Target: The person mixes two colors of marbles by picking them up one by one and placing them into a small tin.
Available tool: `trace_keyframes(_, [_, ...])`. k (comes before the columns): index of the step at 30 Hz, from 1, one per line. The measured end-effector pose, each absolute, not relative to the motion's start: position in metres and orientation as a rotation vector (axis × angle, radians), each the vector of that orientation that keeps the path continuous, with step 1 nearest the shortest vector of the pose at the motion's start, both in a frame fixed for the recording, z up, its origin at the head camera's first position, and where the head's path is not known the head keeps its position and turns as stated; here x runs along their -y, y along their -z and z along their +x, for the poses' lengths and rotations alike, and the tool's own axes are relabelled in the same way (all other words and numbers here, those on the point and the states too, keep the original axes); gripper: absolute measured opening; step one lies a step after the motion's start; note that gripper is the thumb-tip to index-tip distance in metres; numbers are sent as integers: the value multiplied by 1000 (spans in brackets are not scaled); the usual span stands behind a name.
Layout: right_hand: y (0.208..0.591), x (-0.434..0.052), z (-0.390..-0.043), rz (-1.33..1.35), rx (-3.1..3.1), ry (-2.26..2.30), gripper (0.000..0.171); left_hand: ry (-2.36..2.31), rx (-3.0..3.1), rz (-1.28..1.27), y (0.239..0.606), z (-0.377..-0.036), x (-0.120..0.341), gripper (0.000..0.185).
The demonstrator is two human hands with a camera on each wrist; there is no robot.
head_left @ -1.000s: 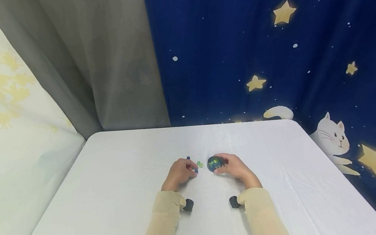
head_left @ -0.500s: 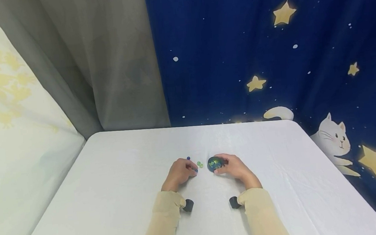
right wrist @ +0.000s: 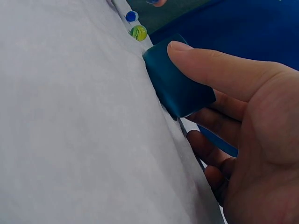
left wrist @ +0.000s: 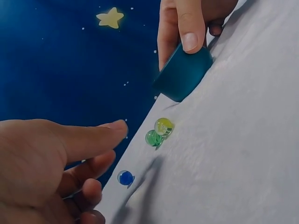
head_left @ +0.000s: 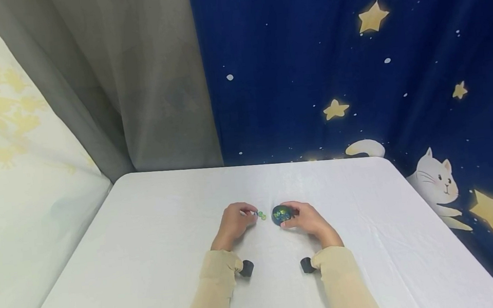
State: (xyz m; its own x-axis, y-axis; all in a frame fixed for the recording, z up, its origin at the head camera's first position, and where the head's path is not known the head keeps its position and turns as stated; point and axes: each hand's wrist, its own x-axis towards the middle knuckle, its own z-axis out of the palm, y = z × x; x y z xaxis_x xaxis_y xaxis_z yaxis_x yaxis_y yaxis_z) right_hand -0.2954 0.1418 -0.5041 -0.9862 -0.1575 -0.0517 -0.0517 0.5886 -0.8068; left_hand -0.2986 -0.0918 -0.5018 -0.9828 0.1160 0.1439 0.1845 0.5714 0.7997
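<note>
On the white counter (head_left: 150, 260), the right hand (head_left: 307, 219) grips a small dark teal cup (head_left: 282, 214), thumb against its near wall and the other fingers (left wrist: 173, 32) curled round the far side. The cup stands on the cloth with its base down. The head view shows several marbles inside it, green and blue, though their count cannot be told.

The left hand (head_left: 233, 222) is just to the left of the cup, apart from it. Its thumb (left wrist: 88, 137) reaches forward and its other fingers are loosely curled beneath it. In the left wrist view they close on nothing that can be seen, and whether they touch a marble cannot be told.

Three loose marbles lie on the counter between the two hands. A yellow-green marble (left wrist: 164, 126) and a green marble (left wrist: 153, 138) touch each other, near the cup but clear of it. A blue marble (left wrist: 125, 178) lies apart from that pair, closest to the left hand's fingertips.

Both forearms wear beige sleeves (head_left: 215, 279). Behind the counter hangs a dark blue curtain (head_left: 353, 66) printed with yellow stars and a white cat, and beside it a grey curtain (head_left: 135, 85).
</note>
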Motion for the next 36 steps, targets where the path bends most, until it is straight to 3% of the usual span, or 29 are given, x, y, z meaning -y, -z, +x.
trace_keyframes(36, [504,-143,-294,-193,-2710,1347,59,1541,2392,-232,493,-292,62,15])
